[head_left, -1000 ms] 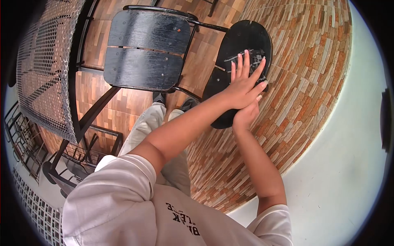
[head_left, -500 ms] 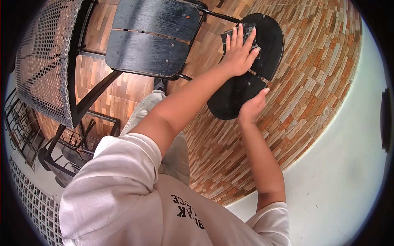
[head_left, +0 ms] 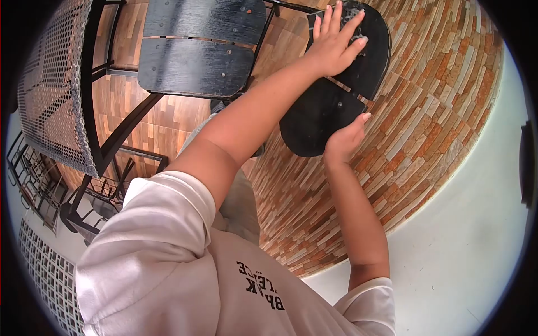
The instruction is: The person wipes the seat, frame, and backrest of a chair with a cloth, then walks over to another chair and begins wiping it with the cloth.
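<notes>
A black chair's backrest (head_left: 319, 120), made of two rounded panels with a gap between them, is in front of me. My left hand (head_left: 333, 47) lies on the upper panel with its fingers spread, pressing on a dark cloth (head_left: 351, 11) with a greyish pattern. Much of the cloth is hidden under the palm and fingers. My right hand (head_left: 346, 143) grips the edge of the lower panel, the thumb along its side and the other fingers out of sight behind it. The chair's worn black seat (head_left: 196, 61) extends to the left of the backrest.
A black-framed piece with perforated metal mesh (head_left: 53, 84) stands at the left. Further off are more dark metal furniture frames (head_left: 36, 179). A stone-patterned wall surface (head_left: 414, 123) curves behind the backrest, bordered by a white surface (head_left: 448, 252). The floor (head_left: 174, 115) has a wood pattern.
The view has shifted, so the chair sits higher in it. My left hand has slid slightly right over the upper panel with the cloth. My right hand keeps its grip.
</notes>
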`<state>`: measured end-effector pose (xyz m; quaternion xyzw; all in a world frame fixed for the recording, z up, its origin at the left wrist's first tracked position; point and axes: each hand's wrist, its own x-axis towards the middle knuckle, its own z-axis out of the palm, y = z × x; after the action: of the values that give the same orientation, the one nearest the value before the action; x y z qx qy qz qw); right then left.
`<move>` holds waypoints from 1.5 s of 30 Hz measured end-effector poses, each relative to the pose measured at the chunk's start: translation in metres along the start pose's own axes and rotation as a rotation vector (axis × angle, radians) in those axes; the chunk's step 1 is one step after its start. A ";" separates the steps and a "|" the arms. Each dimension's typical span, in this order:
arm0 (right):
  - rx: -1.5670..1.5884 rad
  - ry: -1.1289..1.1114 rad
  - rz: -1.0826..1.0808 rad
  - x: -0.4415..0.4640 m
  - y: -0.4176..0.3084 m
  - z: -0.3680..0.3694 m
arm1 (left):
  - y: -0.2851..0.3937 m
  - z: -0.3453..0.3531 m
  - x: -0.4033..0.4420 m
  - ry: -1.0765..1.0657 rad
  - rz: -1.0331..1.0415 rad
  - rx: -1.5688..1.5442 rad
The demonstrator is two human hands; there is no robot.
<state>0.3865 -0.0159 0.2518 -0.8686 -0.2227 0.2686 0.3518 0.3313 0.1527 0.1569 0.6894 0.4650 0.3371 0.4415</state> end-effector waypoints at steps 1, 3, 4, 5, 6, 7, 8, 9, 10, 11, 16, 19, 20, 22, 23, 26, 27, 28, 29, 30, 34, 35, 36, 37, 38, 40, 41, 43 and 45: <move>-0.019 0.015 -0.002 -0.001 -0.002 0.002 | -0.004 -0.001 0.004 -0.004 0.006 0.004; -0.061 0.035 -0.010 -0.003 -0.006 0.005 | -0.009 -0.004 0.010 0.028 -0.133 -0.028; -0.053 0.036 -0.010 -0.003 -0.007 0.006 | -0.009 -0.007 0.012 0.043 -0.199 -0.044; -0.037 0.025 -0.014 -0.004 -0.008 0.005 | -0.009 -0.005 0.006 0.039 -0.192 -0.038; -0.020 0.014 -0.021 -0.005 -0.010 0.005 | -0.006 -0.002 -0.009 0.053 -0.210 -0.078; -0.002 0.004 -0.030 -0.005 -0.013 0.007 | -0.002 0.001 -0.026 0.068 -0.227 -0.119; 0.005 0.008 -0.034 -0.007 -0.015 0.007 | 0.004 0.004 -0.041 0.085 -0.244 -0.163; -0.006 0.010 -0.050 -0.007 -0.017 0.009 | 0.012 0.002 -0.055 0.089 -0.231 -0.163; -0.020 0.014 -0.064 -0.006 -0.018 0.010 | 0.019 -0.001 -0.073 0.091 -0.221 -0.272; -0.040 0.021 -0.071 -0.007 -0.017 0.008 | 0.025 -0.004 -0.091 0.086 -0.216 -0.385; -0.002 -0.010 -0.050 -0.003 -0.011 0.006 | 0.026 -0.009 -0.158 0.014 -0.242 -0.408; -0.018 0.010 -0.039 -0.003 -0.007 0.006 | 0.035 -0.015 -0.192 -0.096 -0.287 -0.120; -0.018 0.003 -0.039 -0.004 -0.005 0.006 | 0.042 -0.018 -0.203 -0.092 -0.292 -0.117; -0.005 -0.005 -0.034 -0.002 -0.004 0.005 | 0.065 -0.022 -0.223 -0.105 -0.270 -0.120; 0.003 -0.006 -0.033 -0.001 -0.004 0.005 | 0.070 -0.023 -0.226 -0.113 -0.257 -0.122; 0.022 0.000 -0.037 -0.001 -0.004 0.005 | 0.068 -0.028 -0.224 -0.161 -0.170 -0.169; 0.029 0.000 -0.032 -0.001 -0.003 0.006 | 0.067 -0.028 -0.225 -0.189 -0.133 -0.193; 0.025 -0.006 -0.035 -0.001 -0.003 0.006 | 0.060 -0.029 -0.217 -0.182 -0.137 -0.193; 0.034 -0.001 -0.020 -0.001 -0.002 0.006 | 0.046 -0.030 -0.201 -0.185 -0.104 -0.174; 0.042 0.004 -0.005 0.000 -0.001 0.005 | 0.031 -0.029 -0.186 -0.188 -0.071 -0.156; 0.105 0.005 0.008 0.005 0.000 0.006 | -0.005 -0.016 -0.141 -0.077 -0.105 -0.084; 0.131 0.004 0.015 0.002 0.001 0.007 | -0.010 -0.012 -0.136 -0.053 -0.183 -0.095; 0.124 -0.016 0.021 0.000 -0.004 0.010 | -0.012 -0.010 -0.133 -0.030 -0.258 -0.104; 0.115 0.006 0.030 -0.003 -0.009 0.012 | -0.012 -0.009 -0.139 -0.016 -0.331 -0.115; 0.113 0.036 0.036 -0.006 -0.016 0.014 | -0.013 -0.010 -0.148 -0.019 -0.339 -0.109; 0.119 0.069 0.042 -0.009 -0.019 0.014 | -0.011 -0.010 -0.165 -0.012 -0.468 -0.243; 0.100 0.050 0.028 -0.006 -0.017 0.013 | -0.010 -0.010 -0.169 -0.005 -0.521 -0.312; 0.048 0.014 0.000 -0.003 -0.010 0.009 | -0.002 -0.014 -0.197 -0.013 -0.541 -0.278; 0.050 0.010 0.000 -0.002 -0.004 0.007 | 0.015 -0.011 -0.220 -0.025 -0.569 -0.247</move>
<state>0.3801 -0.0106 0.2511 -0.8610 -0.2141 0.2696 0.3744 0.2515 -0.0536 0.1632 0.4767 0.5894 0.2455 0.6043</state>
